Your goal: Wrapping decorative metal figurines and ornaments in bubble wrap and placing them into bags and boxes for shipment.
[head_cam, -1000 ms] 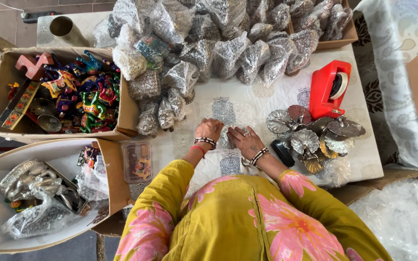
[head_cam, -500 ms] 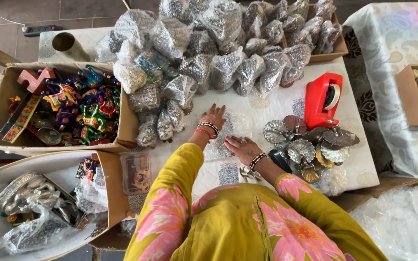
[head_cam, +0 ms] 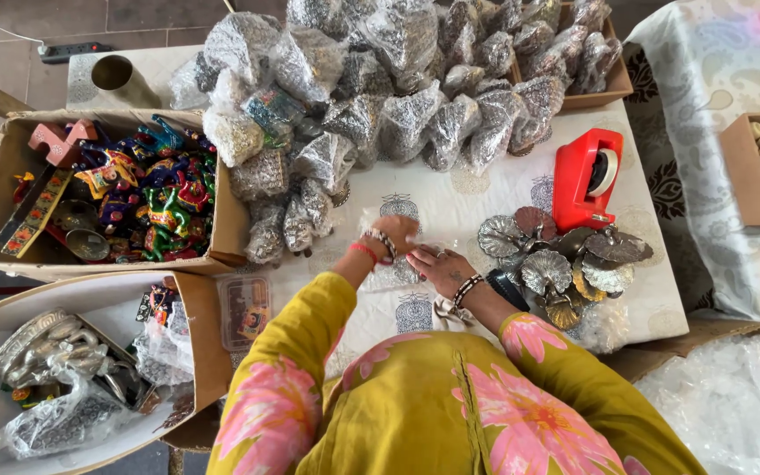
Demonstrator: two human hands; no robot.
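left hand (head_cam: 395, 236) | grip pinched on clear plastic bag (head_cam: 380, 255) | right hand (head_cam: 440, 265) | grip flat, apart, pressing bag

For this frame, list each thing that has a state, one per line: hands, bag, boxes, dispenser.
left hand: resting on the clear bag, fingers bent.
right hand: flat on the bag's edge.
clear bag: flat on the table, under both hands.
tape dispenser: upright, roll loaded.
toy box: open, full of painted figures.
metal leaf dishes: loosely heaped.

clear bagged packets (head_cam: 398, 97) heaped, cardboard boxes (head_cam: 222, 229) left
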